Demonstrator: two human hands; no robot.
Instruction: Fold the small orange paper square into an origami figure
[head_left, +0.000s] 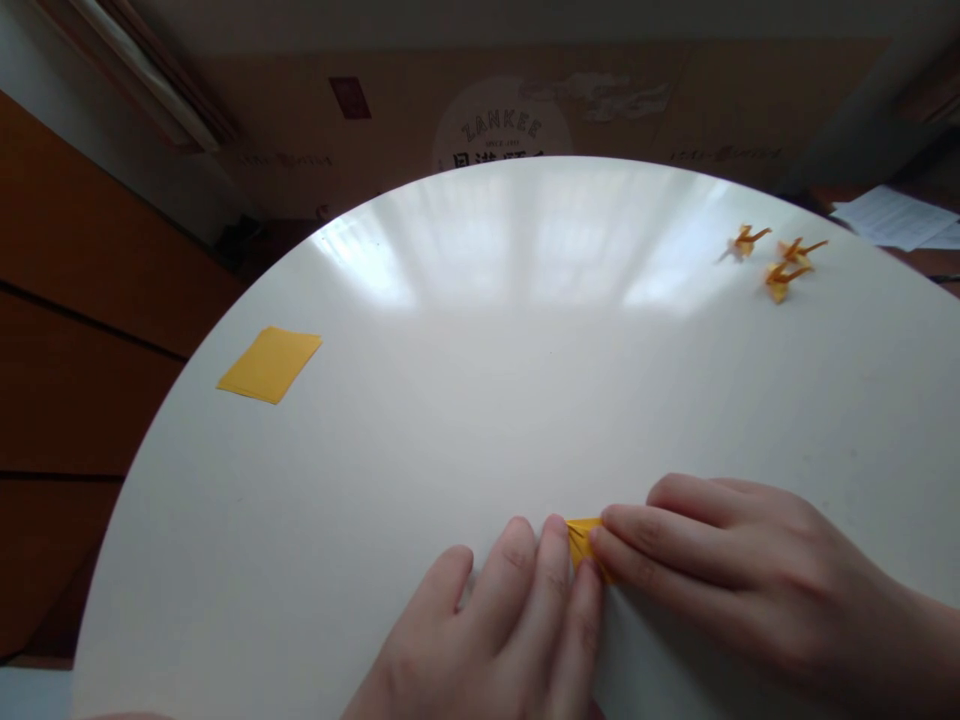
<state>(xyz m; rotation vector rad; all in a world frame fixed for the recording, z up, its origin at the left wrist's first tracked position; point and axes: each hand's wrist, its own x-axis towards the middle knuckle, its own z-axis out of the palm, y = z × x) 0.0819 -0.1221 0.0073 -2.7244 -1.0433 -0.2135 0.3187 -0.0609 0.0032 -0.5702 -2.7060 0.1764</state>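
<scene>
A small piece of folded yellow origami paper (583, 541) lies on the white table near its front edge, with fold lines on its visible face. My left hand (502, 620) holds it from the left, fingertips pressed on its left and lower edges. From the right, my right hand (735, 565) has its fingers closed together on the paper's right side. Fingers of both hands cover much of it, so its full outline is hidden.
A stack of yellow paper squares (271, 365) lies at the left of the round white table (450, 400). Three folded yellow paper cranes (782, 282) stand at the far right. Beyond the right edge are white printed sheets (896, 217); a wooden cabinet (67, 390) stands left.
</scene>
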